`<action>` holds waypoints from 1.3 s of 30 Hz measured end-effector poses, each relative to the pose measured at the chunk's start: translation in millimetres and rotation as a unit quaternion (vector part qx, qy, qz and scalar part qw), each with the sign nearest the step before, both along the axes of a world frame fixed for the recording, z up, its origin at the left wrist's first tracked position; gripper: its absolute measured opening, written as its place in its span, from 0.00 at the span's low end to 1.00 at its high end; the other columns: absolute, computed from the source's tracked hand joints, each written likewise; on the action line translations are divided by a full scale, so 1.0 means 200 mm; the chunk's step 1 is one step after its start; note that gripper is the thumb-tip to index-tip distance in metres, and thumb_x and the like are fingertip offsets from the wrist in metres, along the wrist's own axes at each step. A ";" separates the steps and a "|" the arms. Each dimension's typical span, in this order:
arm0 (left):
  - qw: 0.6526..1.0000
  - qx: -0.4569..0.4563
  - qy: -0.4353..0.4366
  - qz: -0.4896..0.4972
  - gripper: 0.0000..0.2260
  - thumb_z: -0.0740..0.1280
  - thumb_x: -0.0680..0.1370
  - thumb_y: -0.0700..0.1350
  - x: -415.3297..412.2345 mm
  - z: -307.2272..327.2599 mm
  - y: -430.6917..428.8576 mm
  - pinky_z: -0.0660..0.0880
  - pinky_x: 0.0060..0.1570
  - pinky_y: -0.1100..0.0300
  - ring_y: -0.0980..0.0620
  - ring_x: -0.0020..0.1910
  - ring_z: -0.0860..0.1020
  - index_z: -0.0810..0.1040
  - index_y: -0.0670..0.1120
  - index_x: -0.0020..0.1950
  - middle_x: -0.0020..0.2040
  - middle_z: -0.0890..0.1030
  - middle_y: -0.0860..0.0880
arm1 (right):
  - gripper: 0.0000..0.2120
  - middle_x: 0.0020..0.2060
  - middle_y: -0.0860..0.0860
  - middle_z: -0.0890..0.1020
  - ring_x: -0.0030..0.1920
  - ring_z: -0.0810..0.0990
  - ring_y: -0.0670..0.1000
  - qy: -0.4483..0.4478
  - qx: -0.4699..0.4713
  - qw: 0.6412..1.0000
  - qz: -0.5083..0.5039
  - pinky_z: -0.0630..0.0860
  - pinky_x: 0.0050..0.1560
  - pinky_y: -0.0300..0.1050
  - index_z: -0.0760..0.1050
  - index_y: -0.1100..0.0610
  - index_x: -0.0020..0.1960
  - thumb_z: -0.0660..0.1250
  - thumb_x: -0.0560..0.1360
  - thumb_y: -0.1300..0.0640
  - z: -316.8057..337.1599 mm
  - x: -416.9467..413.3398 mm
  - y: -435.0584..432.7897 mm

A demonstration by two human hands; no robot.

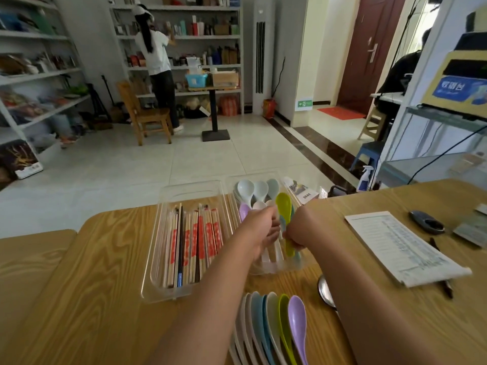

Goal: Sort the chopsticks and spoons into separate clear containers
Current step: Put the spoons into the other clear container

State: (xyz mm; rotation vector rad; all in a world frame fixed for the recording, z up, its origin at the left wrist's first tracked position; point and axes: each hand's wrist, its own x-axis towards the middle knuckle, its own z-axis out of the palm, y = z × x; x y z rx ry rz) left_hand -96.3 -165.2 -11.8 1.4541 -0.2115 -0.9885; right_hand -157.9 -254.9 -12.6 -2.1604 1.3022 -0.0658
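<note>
Two clear containers stand side by side on the wooden table. The left container (158,248) holds many wooden chopsticks (195,238) with red print and one dark chopstick with a blue tip. The right container (266,270) holds pale, lilac and green spoons (253,191). Both hands are over the right container. My left hand (261,227) grips the handles of white spoons. My right hand (299,231) grips the handle of a lime green spoon (284,209). Near the table's front edge lies a fanned row of loose spoons (274,325) in white, blue, green and lilac.
A metal spoon (325,291) lies partly under my right forearm. A printed paper pad (403,248) with a pen lies at the right, a dark case (427,222) beyond it. A person stands at shelves far across the room.
</note>
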 end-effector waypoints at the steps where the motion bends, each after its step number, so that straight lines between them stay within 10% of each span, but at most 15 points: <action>1: 1.000 0.008 0.002 -0.004 0.08 0.61 0.82 0.45 0.00 -0.02 -0.01 0.70 0.35 0.63 0.52 0.35 0.70 0.72 0.45 0.43 0.38 0.71 0.46 | 0.13 0.35 0.54 0.79 0.36 0.80 0.51 0.019 -0.005 1.000 0.005 0.81 0.44 0.44 0.70 0.59 0.34 0.69 0.75 0.63 -0.01 0.00 0.01; 6: 1.000 0.018 0.005 -0.019 0.14 0.64 0.81 0.47 -0.01 -0.08 -0.02 0.78 0.43 0.60 0.50 0.40 0.78 0.76 0.37 0.58 0.47 0.77 0.42 | 0.15 0.32 0.52 0.77 0.31 0.75 0.48 0.006 0.001 1.000 0.011 0.73 0.32 0.39 0.69 0.58 0.32 0.66 0.76 0.64 -0.08 -0.01 0.01; 11: 1.000 -0.001 0.002 -0.031 0.11 0.64 0.82 0.48 -0.03 -0.07 0.00 0.76 0.45 0.60 0.49 0.44 0.77 0.76 0.40 0.54 0.47 0.77 0.42 | 0.16 0.32 0.52 0.74 0.32 0.74 0.48 0.008 0.006 1.000 0.007 0.77 0.41 0.44 0.67 0.60 0.33 0.66 0.77 0.64 -0.07 -0.03 0.00; 15: 0.999 -0.026 -0.004 -0.033 0.11 0.63 0.83 0.47 -0.09 -0.02 0.07 0.77 0.51 0.57 0.48 0.47 0.78 0.77 0.39 0.54 0.48 0.79 0.42 | 0.02 0.39 0.55 0.82 0.37 0.81 0.53 -0.041 -0.009 0.998 0.038 0.77 0.33 0.42 0.78 0.61 0.48 0.68 0.75 0.64 0.03 -0.09 0.07; 25: 0.994 -0.108 0.022 0.001 0.11 0.64 0.82 0.43 -0.46 0.03 0.49 0.78 0.48 0.60 0.46 0.51 0.80 0.76 0.38 0.60 0.53 0.80 0.40 | 0.11 0.42 0.67 0.82 0.33 0.79 0.53 -0.254 0.130 0.958 0.022 0.78 0.30 0.39 0.77 0.68 0.58 0.69 0.75 0.68 0.17 -0.63 0.42; 33: 0.998 -0.054 0.020 0.004 0.13 0.63 0.82 0.43 -0.76 -0.15 0.77 0.79 0.55 0.57 0.45 0.56 0.82 0.74 0.39 0.65 0.57 0.81 0.38 | 0.07 0.33 0.57 0.83 0.29 0.81 0.53 -0.057 0.071 0.996 0.011 0.82 0.34 0.48 0.81 0.65 0.46 0.70 0.74 0.60 -0.18 -0.87 0.61; 39: 1.000 -0.024 0.021 -0.003 0.11 0.62 0.83 0.43 -0.83 -0.18 0.78 0.78 0.59 0.55 0.47 0.55 0.82 0.76 0.40 0.62 0.55 0.82 0.40 | 0.25 0.42 0.58 0.85 0.46 0.83 0.58 0.139 0.058 0.988 0.024 0.77 0.42 0.53 0.82 0.64 0.53 0.68 0.74 0.42 -0.23 -0.78 0.67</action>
